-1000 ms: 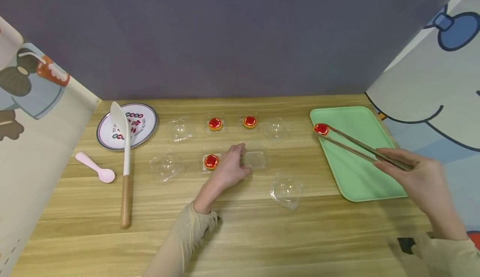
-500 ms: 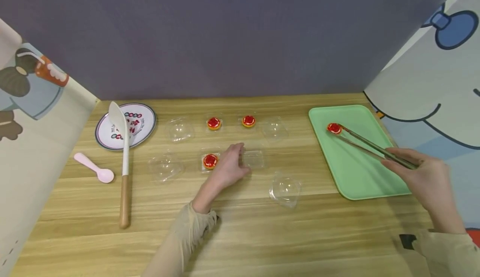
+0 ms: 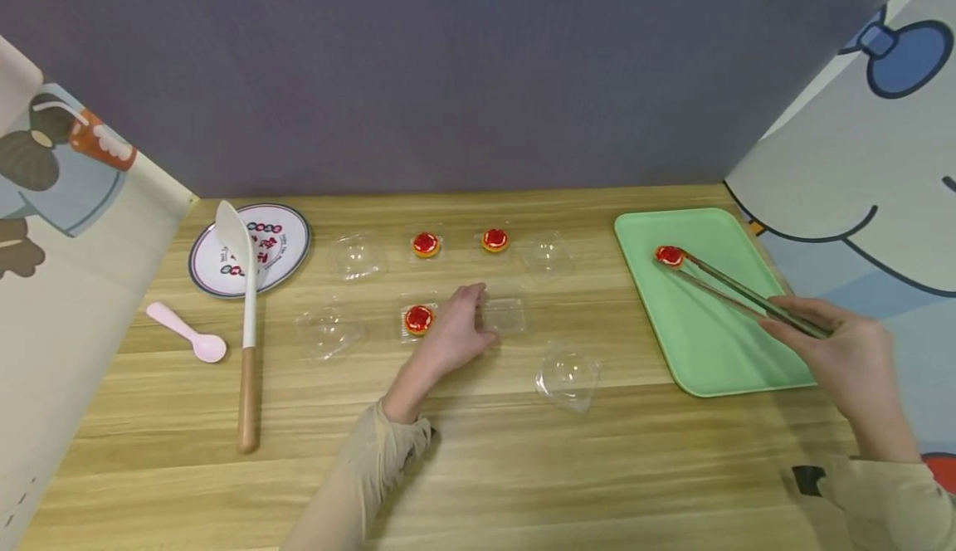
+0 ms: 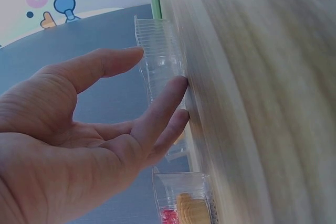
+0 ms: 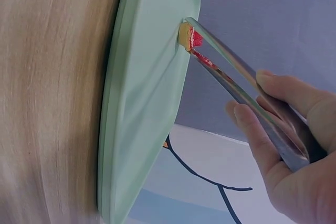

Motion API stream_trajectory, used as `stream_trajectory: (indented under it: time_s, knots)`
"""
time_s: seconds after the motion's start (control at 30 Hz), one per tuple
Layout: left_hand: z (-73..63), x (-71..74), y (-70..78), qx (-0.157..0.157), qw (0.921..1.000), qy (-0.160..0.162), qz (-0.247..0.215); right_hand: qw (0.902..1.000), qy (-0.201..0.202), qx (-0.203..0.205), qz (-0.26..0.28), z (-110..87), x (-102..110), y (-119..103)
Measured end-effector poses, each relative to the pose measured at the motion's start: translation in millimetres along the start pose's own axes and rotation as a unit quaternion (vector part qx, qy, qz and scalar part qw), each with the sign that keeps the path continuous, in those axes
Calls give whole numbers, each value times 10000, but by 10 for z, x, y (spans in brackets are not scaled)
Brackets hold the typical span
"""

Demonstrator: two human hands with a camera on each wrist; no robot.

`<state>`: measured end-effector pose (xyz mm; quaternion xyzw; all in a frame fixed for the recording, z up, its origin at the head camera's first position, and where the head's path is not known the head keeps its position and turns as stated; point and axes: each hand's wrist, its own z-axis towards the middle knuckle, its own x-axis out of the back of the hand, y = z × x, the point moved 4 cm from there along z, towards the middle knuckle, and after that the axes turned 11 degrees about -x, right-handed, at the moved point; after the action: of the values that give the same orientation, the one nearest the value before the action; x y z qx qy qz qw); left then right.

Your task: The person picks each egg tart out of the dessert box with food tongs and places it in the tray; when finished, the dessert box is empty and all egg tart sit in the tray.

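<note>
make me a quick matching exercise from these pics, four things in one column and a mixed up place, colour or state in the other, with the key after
Things
1. spoon
2. tongs
3. plate
4. tray

Descriptions
A. held in the right grip, tips at a red-topped tart
B. green all over
C. partly covered by a spatula
D. pale pink all over

Right pairs: 1-D, 2-A, 3-C, 4-B
</note>
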<state>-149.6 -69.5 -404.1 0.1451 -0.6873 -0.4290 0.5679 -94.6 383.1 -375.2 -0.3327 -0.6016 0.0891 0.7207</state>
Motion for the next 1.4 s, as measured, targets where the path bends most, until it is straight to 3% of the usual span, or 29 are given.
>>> stream_trajectory:
  time_s: [0.53,0.8,0.93,1.07,1.2,1.4]
  knots:
    - [-5,12,-16,21,10000,17,-9,9981,-76,-218,572,-116,85,-77]
    - [0,18,-13,79,9999,12,-77,9974,-387,-337,507,-183,62,-279]
    - [-44,65,-18,135,9997,144,-163,9953,-749,-231,577,-188,11,-424]
    - [-124,173,-35,86,9970,450,-621,9892,-1127,-30,939,-205,-68,-598]
    - [-203,319,-71,-161,9876,715,-1386,9812,-1345,403,1327,-233,-211,-800]
    - [-337,511,-217,-559,9754,1096,-1831,9764,-1507,907,1250,-276,-454,-1077]
